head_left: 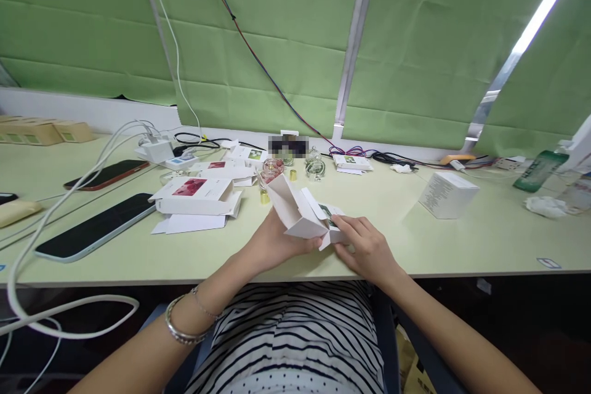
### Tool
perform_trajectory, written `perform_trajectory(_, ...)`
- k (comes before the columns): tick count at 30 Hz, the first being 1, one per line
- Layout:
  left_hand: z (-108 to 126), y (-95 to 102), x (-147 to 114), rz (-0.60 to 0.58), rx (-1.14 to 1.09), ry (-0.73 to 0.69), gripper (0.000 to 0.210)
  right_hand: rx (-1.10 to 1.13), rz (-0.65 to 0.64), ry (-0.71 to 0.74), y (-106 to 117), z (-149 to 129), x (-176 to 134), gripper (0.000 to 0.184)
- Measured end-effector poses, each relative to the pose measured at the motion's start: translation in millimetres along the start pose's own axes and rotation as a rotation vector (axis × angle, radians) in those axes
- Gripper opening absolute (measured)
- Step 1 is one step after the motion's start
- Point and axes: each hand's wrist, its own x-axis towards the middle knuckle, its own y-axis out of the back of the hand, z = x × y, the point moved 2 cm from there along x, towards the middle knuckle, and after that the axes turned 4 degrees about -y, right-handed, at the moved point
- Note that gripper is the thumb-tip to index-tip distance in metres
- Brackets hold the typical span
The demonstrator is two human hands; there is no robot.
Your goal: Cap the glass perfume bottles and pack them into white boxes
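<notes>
"What are our hands on?"

"Our left hand (272, 243) wraps around an open white cardboard box with a green printed picture (302, 226), its flaps splayed, just above the near edge of the pale green tabletop (392, 225). Our right hand (369, 251) grips the printed end, fingers over the picture."

"Can we read any label?"

"Not on this one; our fingers partly cover it. Left of it, a flattish white carton with a red picture (215, 202) carries print too small for us."

"And to our right?"

"A closed white carton with a block of grey text (447, 197) stands upright, illegible from here. Farther right, a tilted green translucent bottle (540, 171) bears pale lettering we can't make out."
</notes>
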Motion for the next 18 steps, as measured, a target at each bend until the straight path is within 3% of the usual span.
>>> perform_trajectory(7, 2.1, 2.9, 1.7, -0.052, 0.031, -0.065, 0.039, -0.013, 0.019, 0.018, -1.9, 1.1, -0.9, 0.05)
perform_trajectory(18, -4.7, -8.6, 0.9, -0.142, -0.219, -0.025, 0.044, 0.035, 0.034, 0.062, 0.1, 0.3, 0.2, 0.053)
